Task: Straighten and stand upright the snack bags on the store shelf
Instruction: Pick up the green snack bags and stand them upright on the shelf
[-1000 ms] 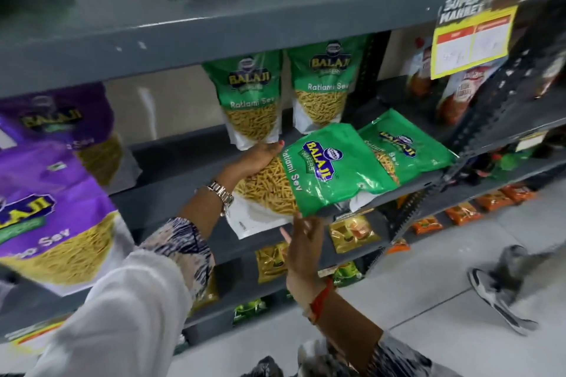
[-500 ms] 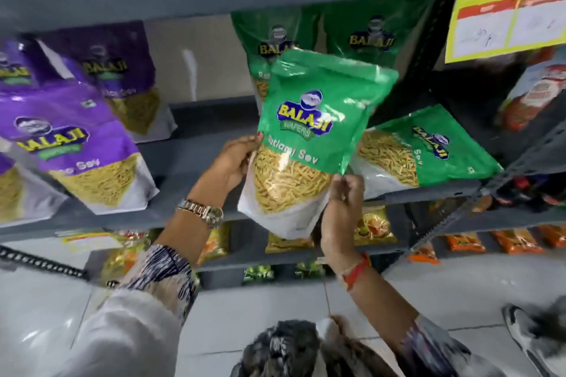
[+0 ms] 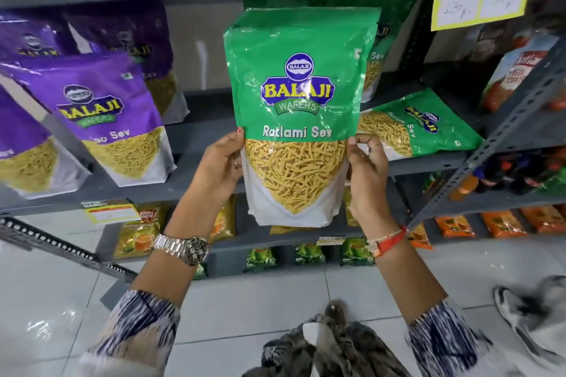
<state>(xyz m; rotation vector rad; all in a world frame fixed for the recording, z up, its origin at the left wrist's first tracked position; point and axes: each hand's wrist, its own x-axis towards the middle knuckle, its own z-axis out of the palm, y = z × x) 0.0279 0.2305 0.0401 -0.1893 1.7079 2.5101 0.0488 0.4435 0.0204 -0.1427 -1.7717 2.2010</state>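
Swung up from lying sideways a second ago, the green Ratlami Sev bag [image 3: 298, 113] now hangs upright and face-forward, held in the air in front of the grey shelf [image 3: 196, 135] rather than resting on it. Its white bottom edge sits below the shelf lip, so it has yet to be set down. The left hand [image 3: 222, 162] clasps the bag's left edge at the level of the clear window, fingers wrapped behind, and the right hand [image 3: 366, 168] pinches the right edge at the same height.

Just behind and to the right, a second green bag [image 3: 419, 128] lies flat on the shelf, its top pointing right. More green bags [image 3: 375, 64] stand at the back, mostly hidden. Purple bags [image 3: 101, 119] lean at a tilt on the left.

The likely trouble is in the placing: the contents are settled low and the pouch looks soft, so if the base is not spread flat it may slump forward off the lip. Setting it down could also nudge the lying bag toward the edge.
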